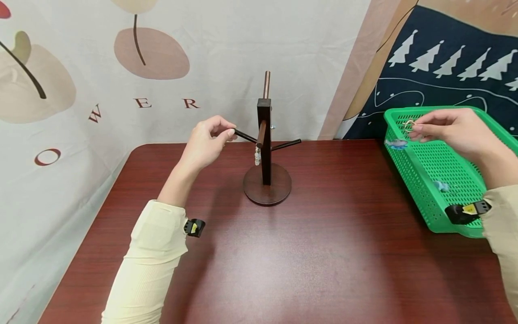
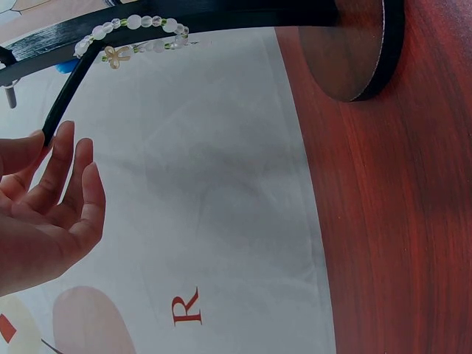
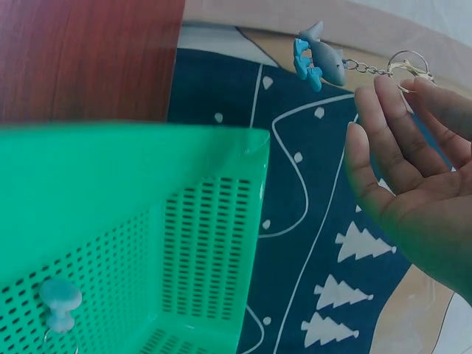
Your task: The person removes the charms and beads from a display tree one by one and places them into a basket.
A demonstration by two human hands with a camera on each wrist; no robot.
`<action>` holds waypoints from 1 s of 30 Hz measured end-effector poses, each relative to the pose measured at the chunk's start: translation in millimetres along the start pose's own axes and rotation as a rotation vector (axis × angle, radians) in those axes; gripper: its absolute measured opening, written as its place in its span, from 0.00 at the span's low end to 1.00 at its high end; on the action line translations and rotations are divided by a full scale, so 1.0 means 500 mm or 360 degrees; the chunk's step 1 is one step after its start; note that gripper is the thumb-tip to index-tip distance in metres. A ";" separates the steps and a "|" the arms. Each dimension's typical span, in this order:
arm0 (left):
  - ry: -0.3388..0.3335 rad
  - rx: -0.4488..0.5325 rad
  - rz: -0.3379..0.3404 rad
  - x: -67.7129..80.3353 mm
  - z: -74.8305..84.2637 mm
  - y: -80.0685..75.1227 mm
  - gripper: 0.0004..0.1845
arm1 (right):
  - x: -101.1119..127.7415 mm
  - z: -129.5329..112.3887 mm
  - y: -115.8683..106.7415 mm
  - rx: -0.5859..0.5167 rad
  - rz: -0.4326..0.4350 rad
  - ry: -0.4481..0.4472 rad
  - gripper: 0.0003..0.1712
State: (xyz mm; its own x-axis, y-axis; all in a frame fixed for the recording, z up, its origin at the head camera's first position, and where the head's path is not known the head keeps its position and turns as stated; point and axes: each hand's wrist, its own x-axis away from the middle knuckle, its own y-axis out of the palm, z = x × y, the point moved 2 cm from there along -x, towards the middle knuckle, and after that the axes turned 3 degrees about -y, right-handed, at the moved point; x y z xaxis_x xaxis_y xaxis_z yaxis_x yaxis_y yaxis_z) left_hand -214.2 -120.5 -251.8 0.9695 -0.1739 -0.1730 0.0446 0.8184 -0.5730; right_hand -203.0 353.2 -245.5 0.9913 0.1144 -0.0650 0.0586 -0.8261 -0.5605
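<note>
Keychain [image 1: 397, 144] in right hand [image 1: 451, 128], peg [image 2: 69, 96] in left hand [image 1: 205, 143], fingertip pinches both, dolphin [image 3: 328, 63] distinct only in right-wrist view.

The stand [image 1: 265, 168] rises near the back of the table [image 1: 323, 261], cloth [image 1: 226, 58] behind, 1 bracelet [image 2: 134, 22] hanging on it. Left of it, the left hand [image 1: 205, 141] is at 1 peg [image 1: 244, 135]. Over on the right sits the basket [image 1: 418, 189], 1 figure [image 1: 442, 186] inside; by its far left corner, the keychain [image 1: 397, 144] hangs from the right hand [image 1: 455, 130].

Keychain [image 3: 329, 65] grey, blue; stand [image 1: 265, 164] dark brown; basket [image 3: 96, 166] green; navy cloth [image 1: 430, 33], white trees [image 1: 497, 67].
</note>
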 end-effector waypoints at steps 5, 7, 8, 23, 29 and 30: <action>-0.0007 -0.0002 -0.0006 0.000 0.000 -0.001 0.08 | 0.004 0.016 -0.017 0.0023 0.0071 0.0045 0.06; -0.0008 0.0001 -0.0008 0.000 0.000 -0.001 0.08 | 0.006 0.022 -0.023 0.0062 0.0096 0.0074 0.05; -0.0008 -0.0001 -0.0007 0.000 0.000 -0.001 0.08 | 0.007 0.025 -0.026 0.0086 0.0105 0.0083 0.05; 0.0016 -0.0002 0.0003 -0.001 -0.002 -0.001 0.08 | 0.019 0.081 -0.066 -0.0119 0.0211 0.0042 0.10; 0.0014 0.0000 0.0006 -0.002 -0.003 0.000 0.08 | 0.022 0.090 -0.071 -0.0061 0.0248 0.0031 0.16; 0.0012 0.0000 0.0004 -0.001 -0.002 0.000 0.08 | 0.022 0.091 -0.071 -0.0040 0.0256 0.0039 0.17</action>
State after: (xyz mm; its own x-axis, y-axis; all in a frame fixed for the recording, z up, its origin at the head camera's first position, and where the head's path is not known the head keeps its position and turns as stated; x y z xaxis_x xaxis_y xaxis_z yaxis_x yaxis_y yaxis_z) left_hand -215.1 -121.2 -252.5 0.9677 -0.1761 -0.1804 0.0423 0.8189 -0.5723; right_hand -199.4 409.1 -264.0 0.9907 -0.0337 -0.1321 -0.0986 -0.8462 -0.5237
